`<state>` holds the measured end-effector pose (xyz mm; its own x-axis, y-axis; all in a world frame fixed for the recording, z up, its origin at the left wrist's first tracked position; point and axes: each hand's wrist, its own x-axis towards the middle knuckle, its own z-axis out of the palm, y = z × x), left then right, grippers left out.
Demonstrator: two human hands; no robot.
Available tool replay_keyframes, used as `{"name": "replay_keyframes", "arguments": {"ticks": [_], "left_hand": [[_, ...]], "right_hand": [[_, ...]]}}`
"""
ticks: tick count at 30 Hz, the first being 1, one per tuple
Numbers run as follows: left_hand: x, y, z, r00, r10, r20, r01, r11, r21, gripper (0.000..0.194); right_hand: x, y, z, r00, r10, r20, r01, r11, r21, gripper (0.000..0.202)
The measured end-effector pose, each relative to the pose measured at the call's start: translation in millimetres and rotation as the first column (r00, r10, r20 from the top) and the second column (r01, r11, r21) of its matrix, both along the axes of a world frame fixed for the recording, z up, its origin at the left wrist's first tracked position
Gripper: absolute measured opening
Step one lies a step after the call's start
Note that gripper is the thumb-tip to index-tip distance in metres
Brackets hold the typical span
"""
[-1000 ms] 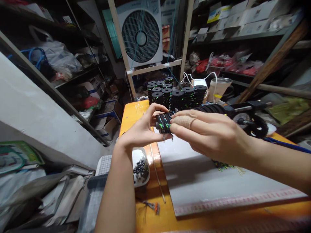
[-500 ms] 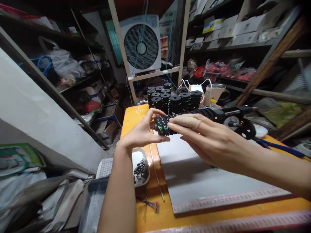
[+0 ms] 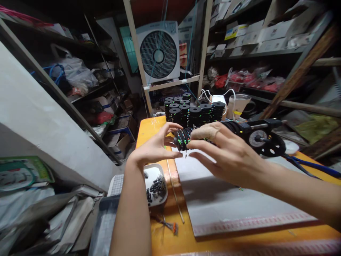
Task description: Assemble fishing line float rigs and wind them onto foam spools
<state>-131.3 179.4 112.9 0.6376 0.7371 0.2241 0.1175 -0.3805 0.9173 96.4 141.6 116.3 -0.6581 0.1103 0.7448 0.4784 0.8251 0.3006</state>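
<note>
A row of thin black spools (image 3: 182, 139) with green, white and red specks sits on a shaft in front of me, its end pointing left. My left hand (image 3: 157, 144) curves around that end, fingers above and thumb below, with a gap to the palm. From the right, my right hand (image 3: 226, 149) lies over the row, its fingertips pressed to the spools and its thumb lower. A beige wrap (image 3: 206, 132) covers one of its fingers. The right hand hides the middle of the row.
Behind the row stand several stacks of black spools (image 3: 195, 112). A geared winder (image 3: 262, 138) and blue-handled pliers (image 3: 314, 165) are at right. A white tray (image 3: 165, 197) of small black parts, a thin rod (image 3: 176, 193) and a white board (image 3: 213, 209) lie on the yellow table (image 3: 183, 245).
The view has shifted slightly, so everything sits a little lower and further right. My right thumb and fingers have spread apart somewhat; the left hand keeps its place around the row's end.
</note>
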Motion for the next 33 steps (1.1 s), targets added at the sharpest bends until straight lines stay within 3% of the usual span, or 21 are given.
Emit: {"name": "replay_keyframes", "arguments": {"ticks": [6, 13, 18, 24, 29, 33], "left_hand": [[-8.8, 3.2, -3.1, 1.0, -0.024, -0.015, 0.025, 0.999, 0.028, 0.055], [-7.5, 0.8, 1.4, 1.0, -0.019, -0.011, 0.019, 1.0, 0.018, 0.053], [-6.2, -1.8, 2.5, 1.0, -0.007, -0.004, 0.007, 1.0, 0.006, 0.05], [-8.6, -2.1, 3.8, 0.999, -0.047, 0.024, 0.049, 0.997, -0.062, 0.044], [-5.8, -4.7, 7.6, 0.999, 0.034, 0.0, -0.034, 0.998, -0.045, 0.037], [-1.2, -6.7, 9.4, 0.998, 0.067, -0.015, -0.068, 0.997, -0.034, 0.036]], "right_hand": [[-22.3, 6.0, -18.9, 0.984, -0.157, -0.088, 0.166, 0.982, 0.096, 0.02], [-30.3, 3.6, -30.4, 0.938, -0.196, -0.287, 0.231, 0.969, 0.093, 0.01], [-28.6, 2.4, -40.0, 0.908, -0.169, -0.382, 0.215, 0.974, 0.078, 0.022], [-20.9, 2.2, -36.5, 0.932, -0.112, -0.346, 0.163, 0.979, 0.122, 0.025], [-14.4, -7.6, -26.0, 0.968, -0.119, -0.222, 0.147, 0.982, 0.116, 0.028], [-13.4, -13.8, -25.9, 0.971, -0.081, -0.224, 0.104, 0.99, 0.093, 0.026]]}}
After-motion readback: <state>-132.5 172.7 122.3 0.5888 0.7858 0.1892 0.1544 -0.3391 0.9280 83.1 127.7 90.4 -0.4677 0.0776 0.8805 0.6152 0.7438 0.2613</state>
